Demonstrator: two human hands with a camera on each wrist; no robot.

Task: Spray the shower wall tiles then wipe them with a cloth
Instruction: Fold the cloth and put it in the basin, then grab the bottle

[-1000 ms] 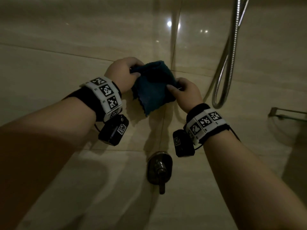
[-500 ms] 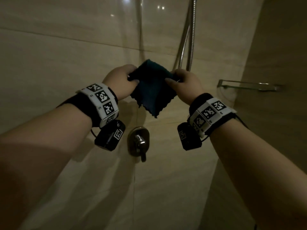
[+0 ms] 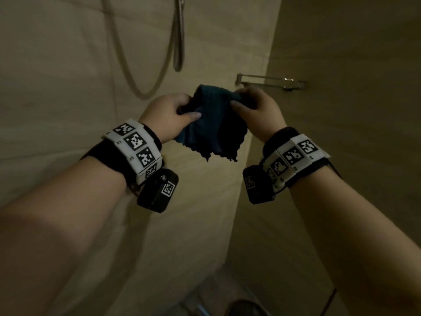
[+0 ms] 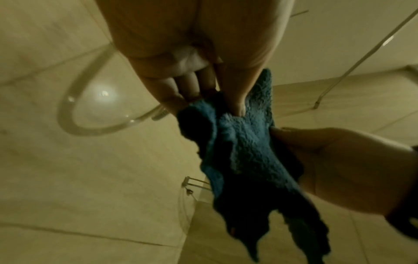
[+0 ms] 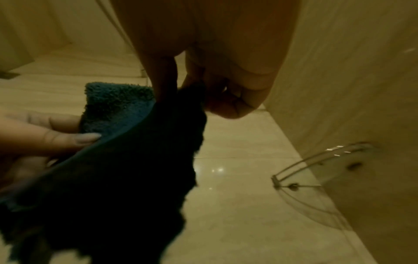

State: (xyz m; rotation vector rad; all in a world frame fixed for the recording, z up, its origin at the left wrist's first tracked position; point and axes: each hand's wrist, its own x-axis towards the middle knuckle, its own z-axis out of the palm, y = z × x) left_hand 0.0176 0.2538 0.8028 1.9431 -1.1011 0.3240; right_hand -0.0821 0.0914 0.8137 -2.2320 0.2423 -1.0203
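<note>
A dark teal fluffy cloth [image 3: 211, 128] hangs folded between both hands, in front of the corner of the beige tiled shower walls [image 3: 68, 87]. My left hand [image 3: 173, 115] pinches its left edge, thumb on the front. My right hand [image 3: 255, 108] pinches its right top edge. In the left wrist view the cloth [image 4: 239, 151] droops below my left hand [image 4: 217, 100], and the right hand [image 4: 328, 160] holds its side. In the right wrist view the cloth [image 5: 117, 160] hangs from my right hand [image 5: 181, 85], with the left hand [image 5: 56, 135] at its left edge. No spray bottle is in sight.
A shower hose [image 3: 145, 71] loops down the left wall. A glass corner shelf with a metal rail [image 3: 268, 82] is fixed at the corner, just behind my right hand. The right-hand wall [image 3: 353, 110] stands close. A dark object [image 3: 246, 306] lies on the floor below.
The view has swung right, toward the corner and shelf; the tap handle has left the frame. Both hands kept hold of the cloth and bunched it closer together.
</note>
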